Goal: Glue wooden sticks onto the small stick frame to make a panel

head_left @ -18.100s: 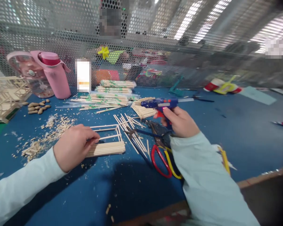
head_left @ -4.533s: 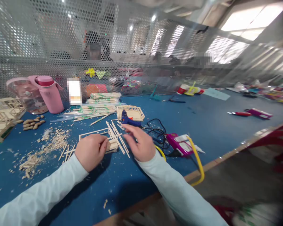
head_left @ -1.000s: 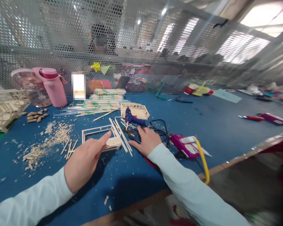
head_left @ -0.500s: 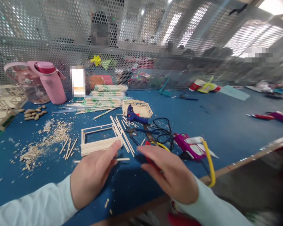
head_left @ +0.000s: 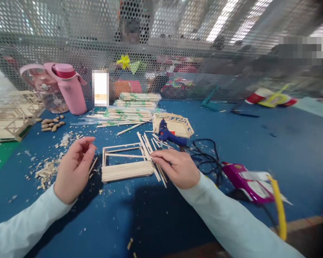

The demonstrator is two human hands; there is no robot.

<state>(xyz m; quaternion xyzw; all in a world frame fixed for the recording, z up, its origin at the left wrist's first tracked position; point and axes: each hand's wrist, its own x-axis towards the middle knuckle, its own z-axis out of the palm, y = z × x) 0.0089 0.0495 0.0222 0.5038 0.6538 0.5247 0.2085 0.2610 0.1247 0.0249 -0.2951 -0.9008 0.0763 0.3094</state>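
A flat panel of glued wooden sticks (head_left: 126, 170) lies on the blue table (head_left: 140, 215), with an open stick frame (head_left: 122, 150) joined to its far edge. My right hand (head_left: 177, 167) rests just right of it. Its fingertips are pinched on the end of a thin wooden stick (head_left: 126, 155) that lies across the frame. My left hand (head_left: 74, 168) hovers left of the panel, fingers loosely curled and apart, holding nothing. Loose sticks (head_left: 149, 143) fan out behind my right hand. A blue glue gun (head_left: 169, 136) lies beyond them.
Stick bundles (head_left: 129, 111), a small stick fence piece (head_left: 177, 123), a pink bottle (head_left: 71, 89), a clear jug (head_left: 43, 87), peanuts (head_left: 51, 123), wood chips (head_left: 50, 168) and a stick model (head_left: 10, 114) stand left and behind. Black cord (head_left: 207, 157) and a magenta tool (head_left: 247, 181) lie right. A mesh wall (head_left: 177, 43) closes the back.
My right hand moved forward from the near edge to the frame and closed on a stick. My left hand lifted off the panel and drew away to the left.
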